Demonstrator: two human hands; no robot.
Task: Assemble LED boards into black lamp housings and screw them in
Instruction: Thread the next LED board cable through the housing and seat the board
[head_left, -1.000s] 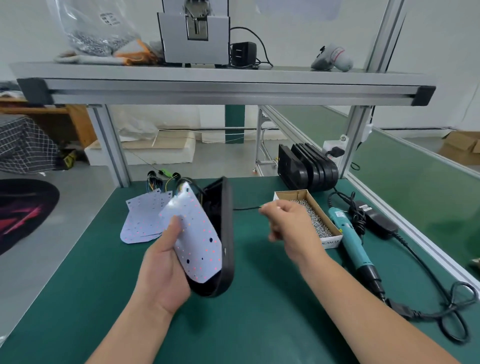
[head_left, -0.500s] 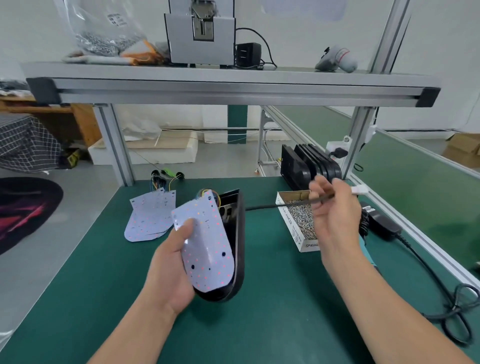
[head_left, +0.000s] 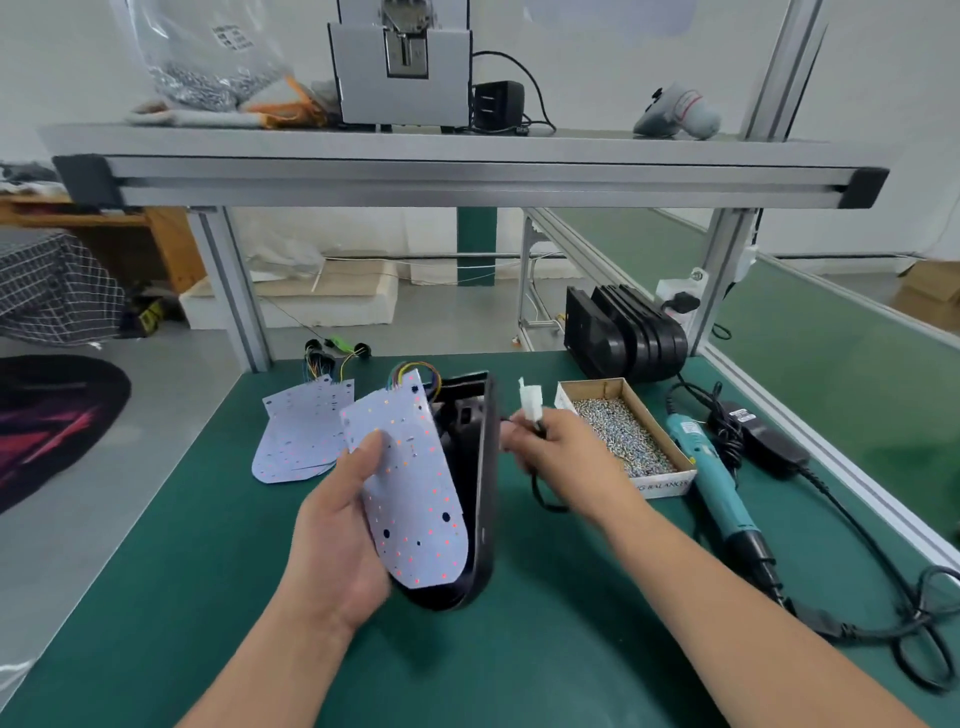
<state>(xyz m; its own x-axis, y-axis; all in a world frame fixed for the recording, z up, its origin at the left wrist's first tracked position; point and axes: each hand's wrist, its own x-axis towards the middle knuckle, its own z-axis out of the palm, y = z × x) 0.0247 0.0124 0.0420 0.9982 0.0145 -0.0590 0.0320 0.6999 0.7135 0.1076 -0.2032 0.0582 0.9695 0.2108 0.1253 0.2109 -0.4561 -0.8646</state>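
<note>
My left hand (head_left: 340, 535) grips a white LED board (head_left: 415, 499) together with a black lamp housing (head_left: 480, 493), both held on edge above the green table (head_left: 156, 597). The board leans out of the housing's open side, with coloured wires at its top. My right hand (head_left: 563, 462) pinches the black cable just right of the housing. The cable's white connector (head_left: 530, 402) sticks up from my fingers.
More LED boards (head_left: 298, 431) with wires lie at the back left. A cardboard box of screws (head_left: 621, 434) sits to the right, beside a teal electric screwdriver (head_left: 714, 499) and its adapter (head_left: 763, 441) and cord. Several black housings (head_left: 626, 335) stand upright at the back.
My right hand drew the cable out to the right through the housing, then came back close to the housing with the white connector now upright. The left hand kept its hold.
</note>
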